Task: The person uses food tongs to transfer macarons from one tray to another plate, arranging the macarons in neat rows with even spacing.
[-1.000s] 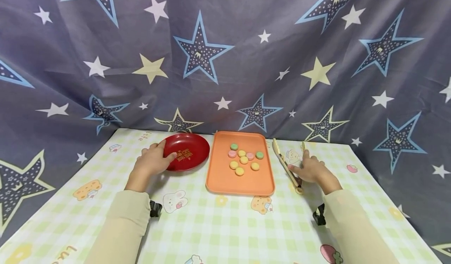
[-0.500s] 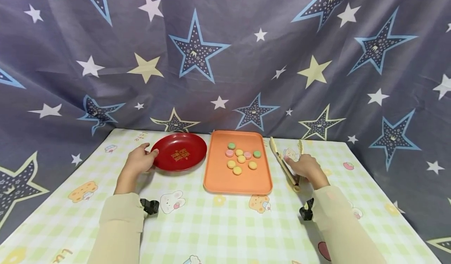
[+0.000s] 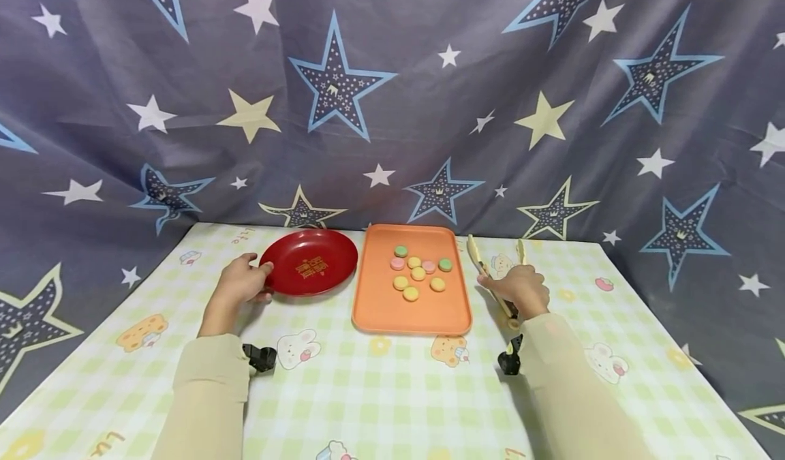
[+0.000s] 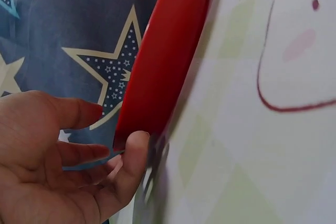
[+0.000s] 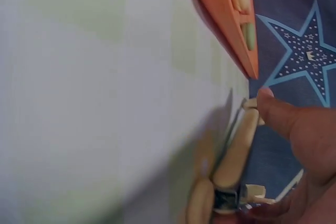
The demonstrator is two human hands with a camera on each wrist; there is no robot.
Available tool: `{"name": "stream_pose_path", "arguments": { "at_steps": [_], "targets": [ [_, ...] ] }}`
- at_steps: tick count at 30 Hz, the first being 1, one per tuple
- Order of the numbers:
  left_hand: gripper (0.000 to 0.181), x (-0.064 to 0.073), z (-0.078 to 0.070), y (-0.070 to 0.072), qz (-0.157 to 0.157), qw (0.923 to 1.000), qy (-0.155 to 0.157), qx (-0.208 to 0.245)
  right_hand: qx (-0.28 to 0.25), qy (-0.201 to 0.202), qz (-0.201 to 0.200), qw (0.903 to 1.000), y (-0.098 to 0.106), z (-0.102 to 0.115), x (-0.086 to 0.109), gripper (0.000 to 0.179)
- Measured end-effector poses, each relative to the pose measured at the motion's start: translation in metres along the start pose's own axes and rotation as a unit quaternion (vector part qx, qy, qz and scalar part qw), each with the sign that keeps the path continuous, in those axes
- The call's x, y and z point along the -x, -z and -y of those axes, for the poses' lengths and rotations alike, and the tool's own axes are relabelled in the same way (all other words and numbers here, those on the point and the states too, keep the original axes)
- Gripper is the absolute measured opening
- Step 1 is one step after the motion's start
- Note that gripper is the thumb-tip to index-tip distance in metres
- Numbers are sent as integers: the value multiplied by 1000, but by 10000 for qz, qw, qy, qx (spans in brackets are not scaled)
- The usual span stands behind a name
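Note:
A red plate [image 3: 309, 262] with gold lettering is on the table at left. My left hand [image 3: 240, 281] is at its left rim; in the left wrist view the thumb [image 4: 79, 113] is above the rim and a finger [image 4: 135, 142] reaches beneath it, fingers relaxed. Spread wooden tongs [image 3: 484, 262] are at the right, a dark metal band [image 5: 227, 200] near their joint. My right hand [image 3: 521, 288] reaches over them, thumb extended across one arm and the other fingers mostly hidden. Between them, an orange tray [image 3: 411, 317] carries several yellow, pink and green macarons [image 3: 418, 273].
A checked cloth [image 3: 368, 392] with cartoon prints covers the table. Directly behind the table's back edge hangs a grey curtain [image 3: 392, 105] with stars. Both wrists wear small black cameras.
My left hand has drawn back from over the plate to its left rim. My right hand has shifted left over the tongs. Plate, tray and tongs stay in place; the view has shifted slightly.

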State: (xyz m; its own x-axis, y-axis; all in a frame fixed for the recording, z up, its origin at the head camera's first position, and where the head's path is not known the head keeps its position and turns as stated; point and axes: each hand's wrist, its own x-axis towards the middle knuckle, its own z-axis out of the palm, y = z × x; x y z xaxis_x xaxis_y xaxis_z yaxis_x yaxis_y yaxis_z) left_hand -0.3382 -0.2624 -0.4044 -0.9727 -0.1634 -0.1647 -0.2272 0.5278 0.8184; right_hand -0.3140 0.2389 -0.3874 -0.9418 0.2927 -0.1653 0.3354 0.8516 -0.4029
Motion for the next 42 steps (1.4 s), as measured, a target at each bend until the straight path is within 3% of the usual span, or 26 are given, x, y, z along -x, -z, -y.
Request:
{"name": "stream_pose_path", "arguments": {
  "at_steps": [5, 12, 17, 26, 34, 42],
  "targets": [
    [70, 1, 0, -1, 38, 9996, 113, 243, 221, -137, -47, 9997, -7, 4, 0, 99],
    [66, 2, 1, -1, 81, 9974, 145, 702, -468, -461, -12, 9978, -14, 7, 3, 100],
    [62, 1, 0, -2, 74, 9959, 168, 883, -766, -842, -96, 9935, -18, 12, 1, 111],
    [59, -2, 2, -3, 89, 9940, 226, 1065, -862, -1253, -220, 9881, -25, 18, -13, 108],
    [57, -2, 2, -4, 25, 9935, 207, 1120, -1140, -1174, -558, 9849, -27, 15, -14, 106],
    [60, -1, 4, -3, -74, 9922, 168, 1236, -1074, -531, -987, 9879, -11, 14, -13, 102]
  ]
}}
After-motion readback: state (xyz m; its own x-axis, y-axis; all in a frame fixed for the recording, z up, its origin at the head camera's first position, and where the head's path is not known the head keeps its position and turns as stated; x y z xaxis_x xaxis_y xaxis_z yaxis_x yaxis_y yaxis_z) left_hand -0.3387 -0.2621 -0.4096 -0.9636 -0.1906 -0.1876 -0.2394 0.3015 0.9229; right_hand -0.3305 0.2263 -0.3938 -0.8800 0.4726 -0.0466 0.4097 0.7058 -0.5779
